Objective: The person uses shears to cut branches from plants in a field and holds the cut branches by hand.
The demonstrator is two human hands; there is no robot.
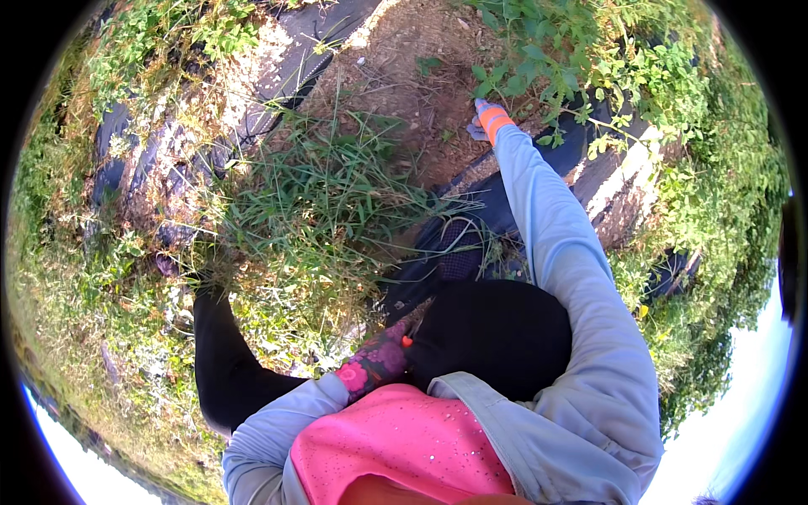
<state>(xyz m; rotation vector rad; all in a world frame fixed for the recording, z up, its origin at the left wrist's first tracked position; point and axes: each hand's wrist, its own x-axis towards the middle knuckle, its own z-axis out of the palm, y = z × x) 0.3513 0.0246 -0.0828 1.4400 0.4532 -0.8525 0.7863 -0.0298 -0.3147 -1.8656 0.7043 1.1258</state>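
Observation:
My right hand (481, 124), in a grey glove with an orange cuff, reaches far forward over bare brown soil (404, 82). It is beside the lower leaves of a green leafy plant (536, 63). Its fingers are mostly hidden, so I cannot make out a grip. My left hand (394, 344), in a dark glove with pink flowers, lies against my bent black-clad knee (492, 334). The knee and the glove's angle hide its fingers. A heap of long green grass (334, 183) spreads on the ground between my feet.
Black plastic ground sheeting (492, 196) runs under the grass and past my dark shoe (459, 249). More sheeting (309, 31) with sunlit debris lies at the upper left. Dense weeds (726, 177) line the right side. My other leg (227, 360) stretches out left among low plants.

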